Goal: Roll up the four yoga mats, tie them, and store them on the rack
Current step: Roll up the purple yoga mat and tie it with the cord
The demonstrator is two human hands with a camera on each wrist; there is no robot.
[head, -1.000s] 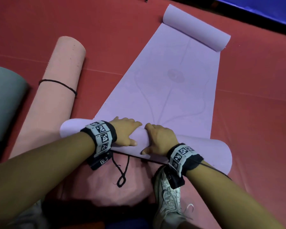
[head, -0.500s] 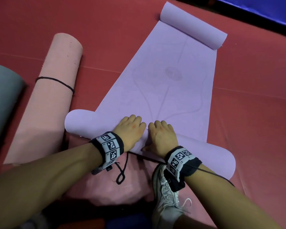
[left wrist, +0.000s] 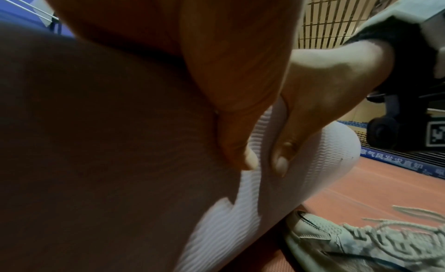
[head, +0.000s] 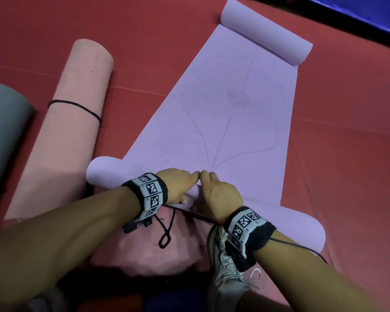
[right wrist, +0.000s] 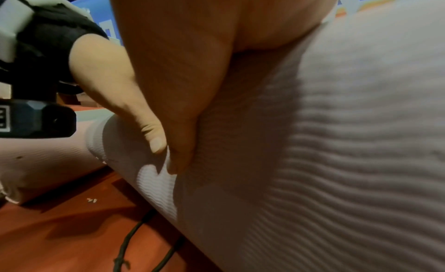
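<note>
Pressing side by side on the rolled near end of the lilac ribbed foam yoga mat (head: 223, 113) on the red padded floor (head: 347, 154), left hand (head: 178, 185) and right hand (head: 218, 194), thumbs tucked underneath, fingers over its top, beside the tied pink rolled mat (head: 65, 122).

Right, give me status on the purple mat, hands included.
Left hand and right hand side by side on the purple mat, thumbs tucked under its near roll. Far end curled. Black cord loose behind the roll, nothing ahead.
</note>
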